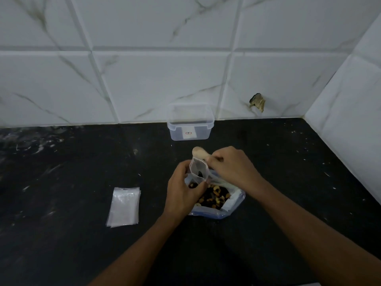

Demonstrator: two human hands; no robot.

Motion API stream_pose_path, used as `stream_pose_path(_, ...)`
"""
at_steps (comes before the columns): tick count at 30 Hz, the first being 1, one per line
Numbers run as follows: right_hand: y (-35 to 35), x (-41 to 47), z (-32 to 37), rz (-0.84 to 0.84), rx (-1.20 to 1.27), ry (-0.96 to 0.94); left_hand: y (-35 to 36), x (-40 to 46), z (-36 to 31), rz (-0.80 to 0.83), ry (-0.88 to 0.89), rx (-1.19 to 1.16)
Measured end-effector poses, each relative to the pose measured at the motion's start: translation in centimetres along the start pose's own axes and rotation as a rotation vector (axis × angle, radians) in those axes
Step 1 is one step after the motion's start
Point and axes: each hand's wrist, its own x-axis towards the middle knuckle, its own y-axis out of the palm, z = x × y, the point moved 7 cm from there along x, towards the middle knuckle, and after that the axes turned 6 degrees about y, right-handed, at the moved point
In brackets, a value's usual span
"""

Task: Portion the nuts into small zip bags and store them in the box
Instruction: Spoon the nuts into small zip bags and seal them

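Both hands (183, 186) (231, 164) pinch small zip bag (198, 171) above nuts (214, 197).

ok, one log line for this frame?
left hand: holds small zip bag | right hand: holds wooden spoon | box: open

The curled fingers (214, 159) of the right hand (231, 166) are hiding the handle of the pale wooden spoon (198, 152), leaving only its bowl showing beyond them. The left hand (183, 190) is covering the lower part of the small clear zip bag (198, 169). The contents between the fingers are looking too dark to identify. The small label on the clear plastic box (190, 129) is staying unreadable.
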Motion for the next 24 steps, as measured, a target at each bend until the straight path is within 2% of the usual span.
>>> stream_pose_path(6, -0.4, -0.1, -4.0, 0.113, -0.041, 0.083, -1.7, -0.6, -0.5, 0.009, 0.004, -0.029)
stream_pose_path(10, 1.4, -0.7, -6.8, 0.179, -0.24, 0.119, -1.2, -1.6, 0.4, 0.061, -0.039, -0.065)
stream_pose_path(13, 2.6, -0.5, -7.8, 0.149, -0.428, 0.107, -0.8, -1.8, 0.6, 0.091, -0.06, -0.064)
stream_pose_path(16, 4.3, -0.1, -8.4, 0.152, -0.482, 0.111, -0.7, -1.8, 0.7, 0.099, -0.069, -0.063)
stream_pose_path(24, 8.7, 1.0, -9.3, 0.296, -0.02, 0.274, -0.1, -2.2, 0.8, 0.126, -0.106, -0.086)
